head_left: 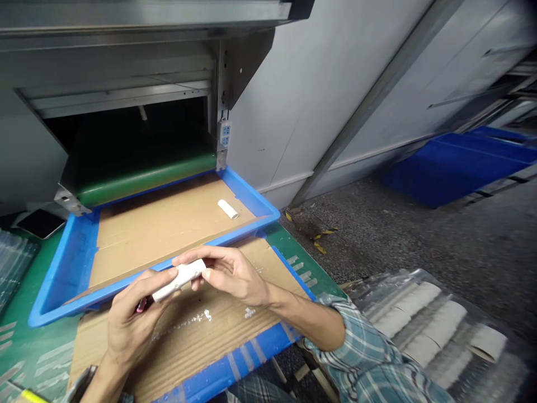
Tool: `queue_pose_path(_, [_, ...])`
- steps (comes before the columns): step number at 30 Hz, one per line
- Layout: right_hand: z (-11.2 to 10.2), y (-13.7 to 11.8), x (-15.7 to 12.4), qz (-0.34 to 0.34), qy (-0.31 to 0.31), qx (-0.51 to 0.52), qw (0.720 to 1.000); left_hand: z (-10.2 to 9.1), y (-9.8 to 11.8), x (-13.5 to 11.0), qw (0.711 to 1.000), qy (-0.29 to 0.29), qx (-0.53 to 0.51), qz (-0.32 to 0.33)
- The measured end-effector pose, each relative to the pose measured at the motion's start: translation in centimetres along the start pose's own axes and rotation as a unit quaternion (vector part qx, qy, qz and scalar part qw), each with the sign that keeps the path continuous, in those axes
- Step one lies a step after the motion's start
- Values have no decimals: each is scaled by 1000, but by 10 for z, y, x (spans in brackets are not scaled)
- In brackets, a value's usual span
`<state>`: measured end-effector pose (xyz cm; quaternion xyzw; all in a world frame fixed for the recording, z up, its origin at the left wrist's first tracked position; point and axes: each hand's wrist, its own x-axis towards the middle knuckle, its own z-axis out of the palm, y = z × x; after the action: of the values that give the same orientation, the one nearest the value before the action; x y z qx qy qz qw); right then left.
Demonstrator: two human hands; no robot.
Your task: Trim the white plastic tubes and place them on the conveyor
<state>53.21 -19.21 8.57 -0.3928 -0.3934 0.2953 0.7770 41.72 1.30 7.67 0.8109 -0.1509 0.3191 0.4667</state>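
Note:
Both hands grip a short white plastic cylinder [181, 280] above the front edge of the blue tray. My left hand [136, 313] is closed round its left end, and a small pink piece [141, 305] shows among those fingers, too little of it to name. At the other end, the fingers and thumb of my right hand [230, 274] pinch it. Small dark marks or holes show along the cylinder's side. A similar white cylinder [227, 209] lies on the cardboard inside the blue tray [251, 222].
A green conveyor belt [146, 178] ends over the tray, with another white piece [143, 112] deep in its opening. Cardboard [201, 347] covers the work surface in front. Phone [41, 223] at left; bagged white cylinders [436, 330] at lower right; power socket [225, 133] on the frame.

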Motion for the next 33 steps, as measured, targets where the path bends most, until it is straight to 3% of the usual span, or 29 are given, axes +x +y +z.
queue_pose_path(17, [4,-3,1,13,14,-30,999,2,6,4,996,60,51,-45])
queue_pose_path(26, [0,0,0,10,15,-10,1000,1,3,4,1000,5,5,-15])
queue_pose_path(33, [3,-2,3,24,26,-26,999,0,3,4,1000,6,15,-16])
